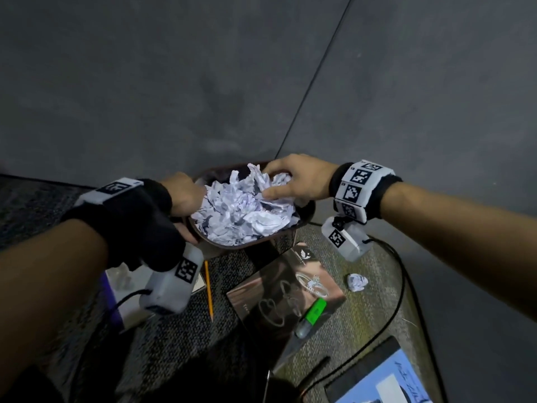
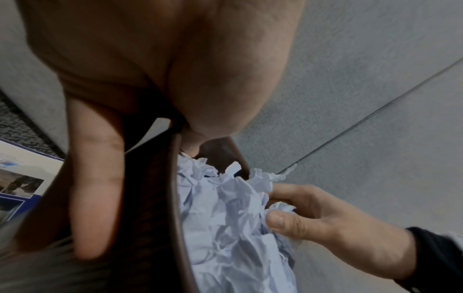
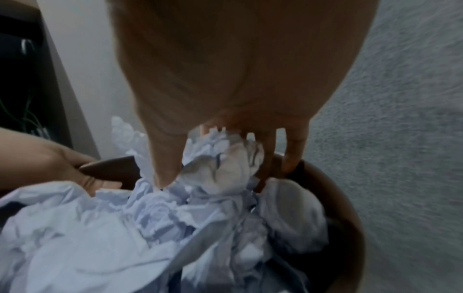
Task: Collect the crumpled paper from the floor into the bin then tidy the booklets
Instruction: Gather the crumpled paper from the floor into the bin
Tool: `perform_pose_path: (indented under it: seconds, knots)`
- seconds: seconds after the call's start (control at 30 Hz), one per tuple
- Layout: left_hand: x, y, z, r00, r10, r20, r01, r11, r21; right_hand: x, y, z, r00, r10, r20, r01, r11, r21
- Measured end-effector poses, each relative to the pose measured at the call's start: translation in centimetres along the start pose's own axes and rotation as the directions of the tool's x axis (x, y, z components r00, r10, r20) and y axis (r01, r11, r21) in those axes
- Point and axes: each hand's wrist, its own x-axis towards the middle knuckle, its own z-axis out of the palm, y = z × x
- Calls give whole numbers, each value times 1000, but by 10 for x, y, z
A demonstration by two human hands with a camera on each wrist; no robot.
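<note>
A brown bin (image 1: 232,246) stands by the grey wall, heaped with crumpled white paper (image 1: 238,213). My left hand (image 1: 189,199) grips its left rim; in the left wrist view the fingers (image 2: 97,178) lie outside the wall and the thumb (image 2: 190,145) hooks inside the rim (image 2: 177,198). My right hand (image 1: 270,183) is over the far right of the heap and pinches a crumpled ball (image 3: 225,164) between thumb (image 3: 162,158) and fingers (image 3: 293,150). One more paper ball (image 1: 357,282) lies on the carpet to the right. A dark booklet (image 1: 279,292) lies in front of the bin.
A green highlighter (image 1: 312,314) rests on the dark booklet and a pencil (image 1: 208,289) lies to its left. A blue-and-white booklet (image 1: 386,382) sits at the bottom right, another (image 2: 22,178) left of the bin. A black cable (image 1: 402,286) loops across the carpet at the right.
</note>
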Motion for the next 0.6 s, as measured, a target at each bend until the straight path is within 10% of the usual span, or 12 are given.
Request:
perform_pose_path:
  seconds: [0.47,0.6]
  knots:
    - [6,8,6,999,6,-37,-2,994,112,-17,17,10,983,-92,-159,89,996,-23]
    - [8,11,7,1000,-6,-20,9,987,159,-23,35,1,906,-1,-423,83,981,176]
